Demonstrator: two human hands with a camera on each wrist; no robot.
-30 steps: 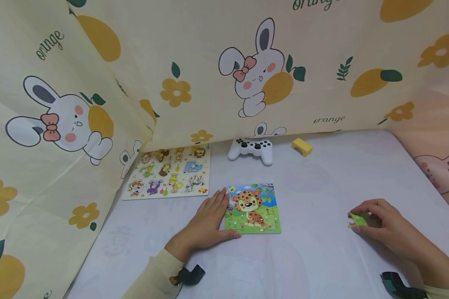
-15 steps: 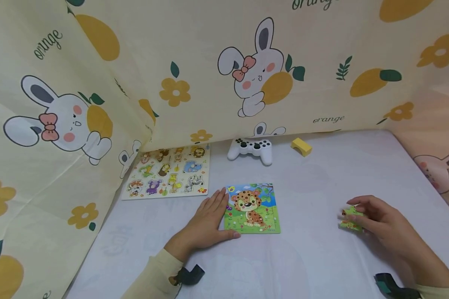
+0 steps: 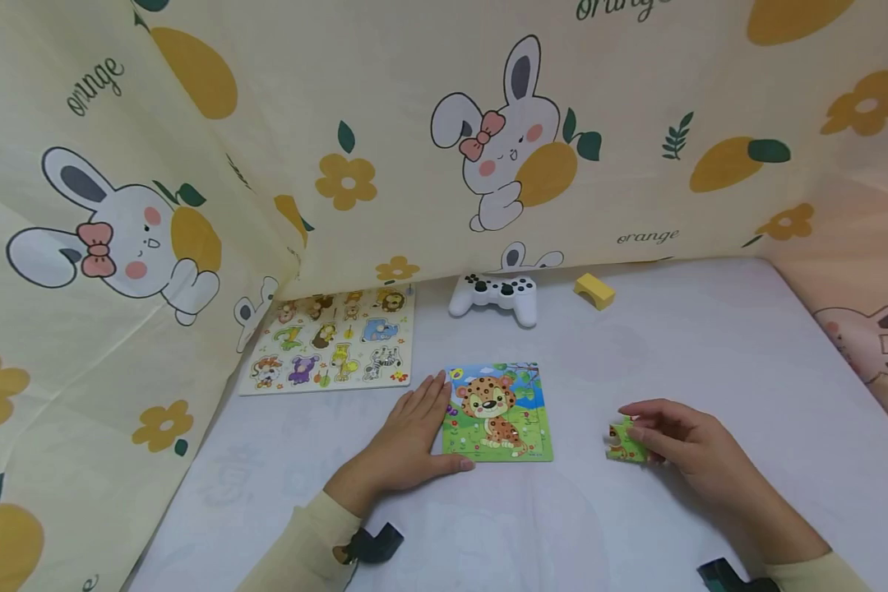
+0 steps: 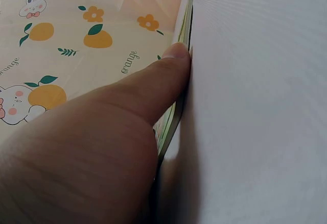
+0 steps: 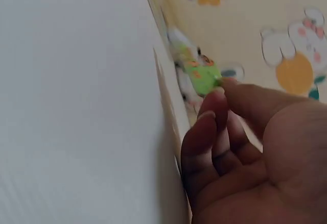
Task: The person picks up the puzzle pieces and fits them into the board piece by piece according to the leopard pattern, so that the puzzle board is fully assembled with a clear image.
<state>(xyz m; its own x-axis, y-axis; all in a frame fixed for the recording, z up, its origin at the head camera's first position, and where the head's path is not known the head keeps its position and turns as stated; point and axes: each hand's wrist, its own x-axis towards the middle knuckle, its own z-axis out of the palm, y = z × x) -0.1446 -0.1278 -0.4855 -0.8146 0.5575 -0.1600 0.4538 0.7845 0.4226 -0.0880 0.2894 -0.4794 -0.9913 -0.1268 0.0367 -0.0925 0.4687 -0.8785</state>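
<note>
A square leopard jigsaw puzzle [image 3: 499, 415] lies flat on the white-covered table in the head view. My left hand [image 3: 407, 444] rests beside it, fingers straight along its left edge and thumb [image 4: 176, 53] at its near corner. To the right of the puzzle, my right hand [image 3: 691, 448] pinches a green puzzle piece [image 3: 623, 442] between thumb and fingers. In the right wrist view that puzzle piece [image 5: 204, 80] shows orange print on its green face, somewhat blurred. A gap separates the piece from the puzzle.
Behind the puzzle, an animal pegboard [image 3: 333, 349] lies at the left, partly under the hanging patterned cloth [image 3: 414, 123]. A white game controller [image 3: 494, 298] and a yellow arched block [image 3: 595, 291] sit near the cloth at the back.
My right hand has moved left across the table with the puzzle piece, nearer the leopard puzzle. The piece has turned in its fingers' view. My left hand has stayed put.
</note>
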